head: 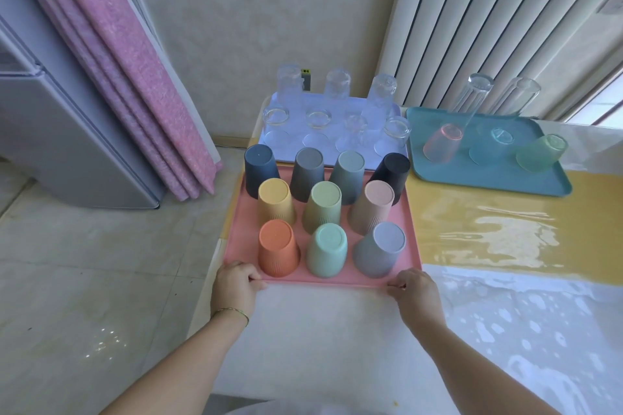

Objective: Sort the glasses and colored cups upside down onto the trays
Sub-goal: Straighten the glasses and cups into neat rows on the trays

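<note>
no text can be read; a small yellow label [306,71] behind the glasses is too blurred.

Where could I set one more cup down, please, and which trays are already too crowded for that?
The teal tray has bare room along its near edge, in front of the green cup. The yellow tabletop right of the pink tray is also open. The pink tray and the lavender tray are packed.

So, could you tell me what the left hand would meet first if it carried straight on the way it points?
The left hand grips the pink tray at its near corner; pushing on, it would probably reach the upside-down orange cup first.
</note>
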